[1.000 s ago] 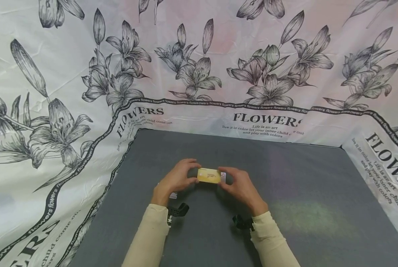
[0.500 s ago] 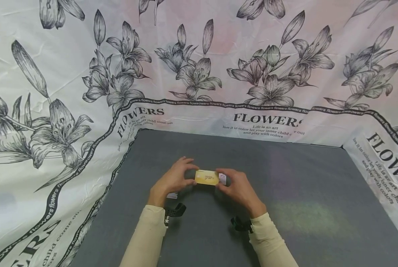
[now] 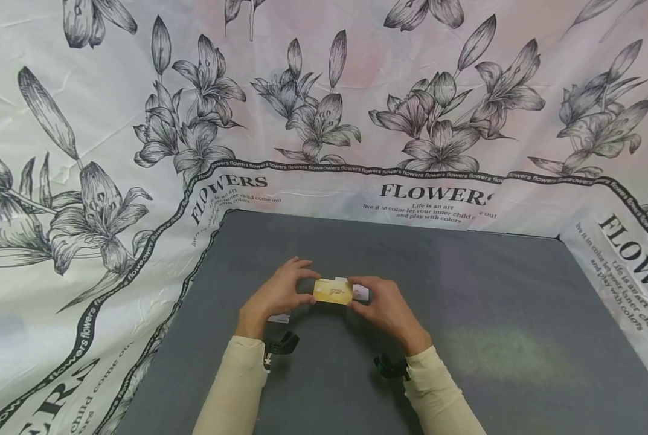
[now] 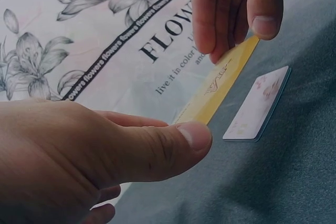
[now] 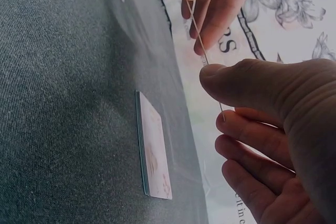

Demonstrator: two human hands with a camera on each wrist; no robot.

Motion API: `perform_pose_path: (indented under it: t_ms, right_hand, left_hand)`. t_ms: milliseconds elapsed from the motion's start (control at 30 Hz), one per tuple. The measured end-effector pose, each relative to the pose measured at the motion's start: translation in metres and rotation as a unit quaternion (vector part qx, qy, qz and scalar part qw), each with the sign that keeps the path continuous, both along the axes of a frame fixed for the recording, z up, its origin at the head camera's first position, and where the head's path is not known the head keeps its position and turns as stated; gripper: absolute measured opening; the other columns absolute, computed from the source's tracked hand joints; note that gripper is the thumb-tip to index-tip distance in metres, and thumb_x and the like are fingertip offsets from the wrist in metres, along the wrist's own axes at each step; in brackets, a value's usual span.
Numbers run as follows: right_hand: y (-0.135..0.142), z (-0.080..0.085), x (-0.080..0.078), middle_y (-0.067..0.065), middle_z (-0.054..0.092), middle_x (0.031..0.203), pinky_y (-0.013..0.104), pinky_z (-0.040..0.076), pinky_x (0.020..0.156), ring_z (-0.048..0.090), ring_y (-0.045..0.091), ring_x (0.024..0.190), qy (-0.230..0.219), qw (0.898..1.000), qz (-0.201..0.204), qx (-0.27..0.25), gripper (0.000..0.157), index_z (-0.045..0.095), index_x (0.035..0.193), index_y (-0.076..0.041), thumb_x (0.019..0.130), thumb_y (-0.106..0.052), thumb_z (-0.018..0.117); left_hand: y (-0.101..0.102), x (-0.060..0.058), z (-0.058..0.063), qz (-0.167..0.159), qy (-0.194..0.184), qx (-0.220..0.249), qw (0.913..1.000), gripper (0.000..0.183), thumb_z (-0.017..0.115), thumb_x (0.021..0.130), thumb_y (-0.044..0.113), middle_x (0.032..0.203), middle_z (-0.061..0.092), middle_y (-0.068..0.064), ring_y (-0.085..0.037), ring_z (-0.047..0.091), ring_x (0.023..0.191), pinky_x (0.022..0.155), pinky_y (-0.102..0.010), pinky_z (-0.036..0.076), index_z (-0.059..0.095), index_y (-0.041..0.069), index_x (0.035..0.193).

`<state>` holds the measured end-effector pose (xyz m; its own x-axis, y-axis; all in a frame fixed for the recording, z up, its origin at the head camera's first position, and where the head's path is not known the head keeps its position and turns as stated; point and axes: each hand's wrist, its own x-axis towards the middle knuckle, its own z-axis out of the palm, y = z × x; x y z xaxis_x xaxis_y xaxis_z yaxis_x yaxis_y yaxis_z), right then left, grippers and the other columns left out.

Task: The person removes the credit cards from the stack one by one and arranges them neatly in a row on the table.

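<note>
Both hands hold a yellow card (image 3: 333,292) with dark lettering, raised over the dark grey table. My left hand (image 3: 278,297) pinches its left end, thumb (image 4: 194,136) on the near face. At the other end, my right hand (image 3: 387,306) grips it between thumb and fingers. Edge-on in the right wrist view, the card (image 5: 198,32) is a thin line. Behind and below it lies a small stack of pinkish-white cards (image 4: 259,106) with a floral print, partly covered by the yellow card and right hand in the head view.
Another white card (image 3: 280,318) lies on the table (image 3: 345,374) beside the left wrist, partly hidden by it. Cloth with lily prints and lettering (image 3: 432,193) rises along the table's back and sides. Each wrist wears a black camera mount (image 3: 283,343).
Both hands have moved slightly left and a little toward me with the yellow card. More of the pinkish-white stack now shows behind it.
</note>
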<state>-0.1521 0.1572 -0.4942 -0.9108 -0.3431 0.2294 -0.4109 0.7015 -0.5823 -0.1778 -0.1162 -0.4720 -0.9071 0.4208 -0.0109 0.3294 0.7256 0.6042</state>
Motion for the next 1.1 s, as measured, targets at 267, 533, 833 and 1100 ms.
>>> perform_pose_path:
  t_ms: [267,533,833,1100]
  right_hand:
    - [-0.004,0.002,-0.001,0.015,0.076,0.138,0.056,0.06,0.104,0.074,0.035,0.125,0.002,1.0,0.004,0.004,0.054,0.075,0.14,-0.008,0.089,-0.017,0.092]
    - [-0.007,0.003,0.0,0.014,0.076,0.138,0.056,0.059,0.107,0.073,0.035,0.126,-0.003,1.0,0.006,0.004,0.054,0.075,0.14,-0.008,0.089,-0.017,0.092]
    - [-0.011,-0.002,-0.001,0.014,0.076,0.138,0.057,0.059,0.107,0.074,0.035,0.127,0.009,1.0,0.017,0.004,0.055,0.075,0.14,-0.007,0.089,-0.017,0.093]
    - [-0.019,-0.007,0.0,0.016,0.077,0.135,0.056,0.06,0.107,0.074,0.036,0.125,0.02,1.0,0.022,0.009,0.051,0.077,0.135,-0.006,0.087,-0.017,0.094]
  left_hand:
    - [-0.004,-0.001,0.0,-0.002,0.002,-0.006,1.0,0.048,0.091,0.093,0.019,0.171,0.048,-0.014,-0.045,0.023,0.168,0.13,-0.069,0.029,0.076,0.015,0.139]
    - [-0.008,0.002,0.002,-0.001,-0.001,-0.002,1.0,0.048,0.09,0.093,0.019,0.172,0.046,-0.014,-0.046,0.021,0.168,0.13,-0.07,0.029,0.076,0.015,0.139]
    - [-0.012,0.005,0.0,0.006,-0.006,-0.005,1.0,0.047,0.09,0.093,0.018,0.172,0.046,-0.014,-0.045,0.02,0.169,0.13,-0.069,0.03,0.077,0.015,0.138]
    - [-0.015,0.009,-0.002,0.025,-0.013,-0.011,0.9995,0.046,0.09,0.092,0.015,0.172,0.046,-0.015,-0.045,0.021,0.168,0.13,-0.069,0.031,0.078,0.014,0.137]
